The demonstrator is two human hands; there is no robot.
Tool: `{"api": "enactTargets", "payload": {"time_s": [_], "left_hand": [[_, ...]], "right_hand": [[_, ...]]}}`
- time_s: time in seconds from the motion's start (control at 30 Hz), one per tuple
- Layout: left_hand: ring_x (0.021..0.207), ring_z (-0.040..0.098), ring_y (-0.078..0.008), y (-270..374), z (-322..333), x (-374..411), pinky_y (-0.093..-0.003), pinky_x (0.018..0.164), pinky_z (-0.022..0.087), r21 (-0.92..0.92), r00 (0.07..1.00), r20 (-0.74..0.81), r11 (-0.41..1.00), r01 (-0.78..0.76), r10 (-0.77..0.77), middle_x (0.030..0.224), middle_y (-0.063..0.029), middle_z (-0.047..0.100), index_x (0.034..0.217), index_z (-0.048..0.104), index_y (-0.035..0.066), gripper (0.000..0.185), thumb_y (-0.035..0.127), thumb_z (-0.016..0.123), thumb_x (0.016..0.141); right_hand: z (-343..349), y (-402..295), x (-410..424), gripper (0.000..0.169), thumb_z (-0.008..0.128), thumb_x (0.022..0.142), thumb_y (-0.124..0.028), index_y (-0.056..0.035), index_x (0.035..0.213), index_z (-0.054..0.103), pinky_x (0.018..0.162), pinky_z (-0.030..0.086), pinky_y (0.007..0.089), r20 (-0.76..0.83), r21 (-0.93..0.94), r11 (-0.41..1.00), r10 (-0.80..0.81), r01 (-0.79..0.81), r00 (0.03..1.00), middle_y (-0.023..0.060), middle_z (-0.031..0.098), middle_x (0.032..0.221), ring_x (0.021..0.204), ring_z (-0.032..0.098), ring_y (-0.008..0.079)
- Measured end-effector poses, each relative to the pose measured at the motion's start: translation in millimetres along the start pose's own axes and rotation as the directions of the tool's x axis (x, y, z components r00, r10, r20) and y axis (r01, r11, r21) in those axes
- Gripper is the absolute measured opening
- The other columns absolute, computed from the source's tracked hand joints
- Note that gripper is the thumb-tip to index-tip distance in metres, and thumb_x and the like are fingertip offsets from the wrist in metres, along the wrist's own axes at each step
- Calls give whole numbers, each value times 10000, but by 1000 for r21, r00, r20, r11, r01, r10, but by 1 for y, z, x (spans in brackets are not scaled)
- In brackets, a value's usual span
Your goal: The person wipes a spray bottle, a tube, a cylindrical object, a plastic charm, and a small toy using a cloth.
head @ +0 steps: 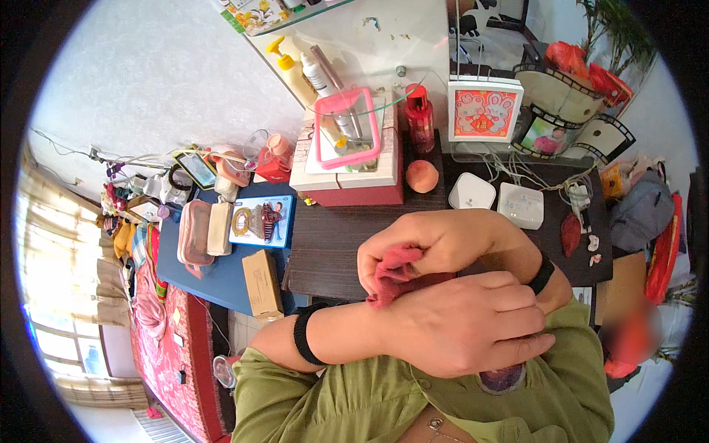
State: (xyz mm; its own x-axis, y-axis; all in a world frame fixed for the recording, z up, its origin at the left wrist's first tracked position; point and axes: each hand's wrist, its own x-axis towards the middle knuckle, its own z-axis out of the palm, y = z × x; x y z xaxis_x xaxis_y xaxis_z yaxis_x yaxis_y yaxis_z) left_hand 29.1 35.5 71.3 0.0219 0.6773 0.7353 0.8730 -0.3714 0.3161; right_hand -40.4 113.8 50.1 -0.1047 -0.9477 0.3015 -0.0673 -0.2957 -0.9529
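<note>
My right hand [437, 241] is closed around a crumpled red cloth [394, 271], part of which passes out of sight behind my left wrist. My left hand [471, 326] crosses in front, back towards me, with its fingers curled. From under it shows the rounded end of a dark purple object [502, 380] with a pale rim; the rest is covered, so its kind is unclear. Both hands are in the air between my chest and the dark wooden desk [338, 243]. Each wrist wears a black band.
On the desk are a peach [422, 176], a box [349, 191], a red bottle [420, 119] and two white devices [520, 205] with cables. To the left, a blue table [210, 271] bears pouches and a cardboard box [262, 283]. A glass shelf [382, 108] juts out above.
</note>
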Motion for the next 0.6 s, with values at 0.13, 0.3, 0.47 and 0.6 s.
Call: {"api": "enactTargets", "payload": {"time_s": [0.13,0.3,0.47,0.6], "left_hand": [[812,527,-236,-1,2,8,-334,690,432,-8,997,71,1000,7,-7,921,-118,538,1035,580,-56,389,146,552,703],[808,528,-240,2,-2,-6,-345,692,439,-16,997,65,999,36,-35,935,-127,542,1037,578,-59,384,149,553,715],[802,530,-237,-3,0,0,-341,687,439,-38,998,60,999,28,-26,903,-111,532,1019,578,-59,367,139,545,711],[796,529,-232,4,-2,-8,-332,682,432,-22,997,65,999,37,-35,902,-109,533,1025,579,-55,378,149,541,709]], "right_hand": [[12,14,20,91,529,871,-51,4,939,555,743,440,268,-72,134,991,22,-13,997,55,611,849,821,543,119],[1,-6,4,116,532,832,-8,12,947,540,746,424,269,-56,-29,999,26,-27,998,46,593,868,806,507,115],[11,6,14,125,532,812,10,8,937,540,738,422,273,-100,33,999,17,-14,995,55,579,845,796,503,119],[6,-12,1,120,523,813,20,11,930,548,738,432,275,-52,-79,995,64,-68,997,77,598,862,825,534,129]]}}
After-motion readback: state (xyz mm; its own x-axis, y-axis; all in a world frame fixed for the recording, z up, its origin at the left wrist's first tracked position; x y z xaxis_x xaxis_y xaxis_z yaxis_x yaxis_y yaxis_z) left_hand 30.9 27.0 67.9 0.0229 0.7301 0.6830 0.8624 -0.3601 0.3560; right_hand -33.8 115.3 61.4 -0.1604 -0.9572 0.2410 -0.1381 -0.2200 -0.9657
